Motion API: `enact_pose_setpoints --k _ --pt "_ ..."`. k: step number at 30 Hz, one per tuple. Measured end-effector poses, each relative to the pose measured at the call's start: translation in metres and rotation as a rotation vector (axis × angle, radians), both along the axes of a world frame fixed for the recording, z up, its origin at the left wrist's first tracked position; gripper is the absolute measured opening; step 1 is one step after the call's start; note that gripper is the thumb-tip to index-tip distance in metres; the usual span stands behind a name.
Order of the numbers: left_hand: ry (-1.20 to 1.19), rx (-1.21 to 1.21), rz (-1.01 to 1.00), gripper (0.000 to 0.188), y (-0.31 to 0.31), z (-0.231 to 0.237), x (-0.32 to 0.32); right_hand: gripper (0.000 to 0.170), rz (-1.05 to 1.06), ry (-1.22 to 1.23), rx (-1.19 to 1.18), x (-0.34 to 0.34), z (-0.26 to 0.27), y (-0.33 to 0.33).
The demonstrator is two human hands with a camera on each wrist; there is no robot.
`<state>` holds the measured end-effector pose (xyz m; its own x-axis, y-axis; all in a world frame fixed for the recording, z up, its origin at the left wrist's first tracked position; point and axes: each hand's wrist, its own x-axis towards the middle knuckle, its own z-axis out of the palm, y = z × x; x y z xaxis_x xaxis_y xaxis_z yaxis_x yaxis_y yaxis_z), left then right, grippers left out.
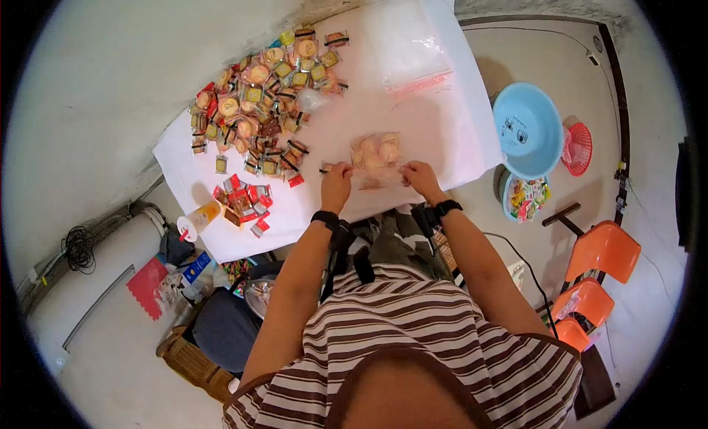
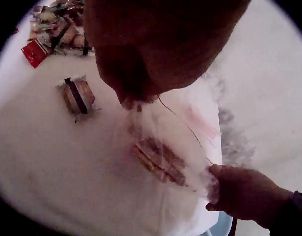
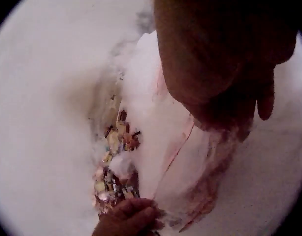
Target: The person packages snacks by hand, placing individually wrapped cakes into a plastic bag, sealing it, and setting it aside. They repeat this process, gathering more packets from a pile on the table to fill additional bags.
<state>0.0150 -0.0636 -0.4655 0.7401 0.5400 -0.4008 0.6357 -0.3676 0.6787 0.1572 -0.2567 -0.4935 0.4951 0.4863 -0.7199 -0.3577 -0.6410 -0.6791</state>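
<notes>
Bag [image 1: 377, 140], clear and holding snacks [image 1: 372, 156], sits on the table [image 1: 361, 97] near us, its red-lined mouth [image 2: 190, 129] pinched by our left hand [image 1: 336, 187] and right hand [image 1: 422, 180]; we judge it loaded, cannot tell whether it is sealed, and see many wrapped packets [image 1: 247, 126] left loose.

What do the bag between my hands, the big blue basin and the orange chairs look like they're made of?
The bag: likely thin, clear plastic film, since it's see-through. The blue basin: probably molded plastic, judging by its smooth wall and rounded rim. The orange chairs: seemingly hard plastic, their curved panels evenly colored with a slight sheen.
</notes>
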Motion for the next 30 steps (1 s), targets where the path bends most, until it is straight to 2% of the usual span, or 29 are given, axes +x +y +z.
enact_pose_setpoints --k 2,4,5,7,10,11,13,14,16,18,19,21,22,24,28,30 --pt "-0.004 0.080 0.027 0.010 -0.004 -0.009 0.001 0.025 0.010 0.025 -0.028 0.007 -0.010 0.004" --pt "-0.073 0.160 0.141 0.009 -0.004 -0.022 -0.005 0.024 0.024 0.050 -0.050 0.008 -0.002 0.013" --pt "-0.070 0.160 0.149 0.009 -0.003 -0.029 -0.006 0.021 -0.030 0.111 -0.054 0.010 0.003 0.017" --pt "-0.111 -0.096 0.369 0.008 -0.001 -0.043 -0.014 0.019 -0.074 0.175 -0.061 0.017 0.020 0.024" --pt "-0.006 -0.214 0.440 0.013 0.012 -0.024 -0.014 0.019 -0.065 0.202 -0.095 0.025 0.025 0.028" --pt "-0.006 -0.215 0.446 0.013 0.015 -0.012 -0.012 0.018 -0.120 0.227 -0.078 0.028 0.023 0.027" --pt "-0.118 0.253 0.239 0.020 0.015 0.015 -0.006 0.017 -0.170 0.245 -0.060 0.036 0.025 0.029" --pt "-0.120 0.253 0.243 0.020 0.013 0.023 -0.002 0.017 -0.156 0.244 -0.076 0.040 0.029 0.031" --pt "-0.349 0.304 -0.249 0.027 0.003 0.032 0.005 0.017 -0.135 0.245 -0.092 0.044 0.032 0.037" --pt "-0.387 0.316 -0.529 0.047 -0.017 0.027 0.015 0.017 -0.178 0.313 -0.084 0.047 0.031 0.040" --pt "-0.390 0.318 -0.523 0.047 -0.028 0.028 0.023 0.017 -0.172 0.309 -0.085 0.050 0.030 0.041" --pt "-0.196 0.272 -0.511 0.067 -0.045 0.028 0.037 0.018 -0.177 0.437 0.001 0.055 0.027 0.042" --pt "-0.200 0.271 -0.506 0.067 -0.047 0.023 0.041 0.018 -0.173 0.433 -0.002 0.056 0.026 0.043" --pt "0.026 0.344 -0.501 0.077 -0.048 0.010 0.047 0.018 -0.256 0.483 -0.034 0.057 0.023 0.048" --pt "0.086 0.421 -0.434 0.072 -0.036 -0.014 0.053 0.015 -0.243 0.544 0.010 0.063 0.017 0.051" --pt "0.056 0.334 -0.434 0.068 -0.026 -0.019 0.055 0.013 -0.357 0.523 0.053 0.062 0.023 0.059"
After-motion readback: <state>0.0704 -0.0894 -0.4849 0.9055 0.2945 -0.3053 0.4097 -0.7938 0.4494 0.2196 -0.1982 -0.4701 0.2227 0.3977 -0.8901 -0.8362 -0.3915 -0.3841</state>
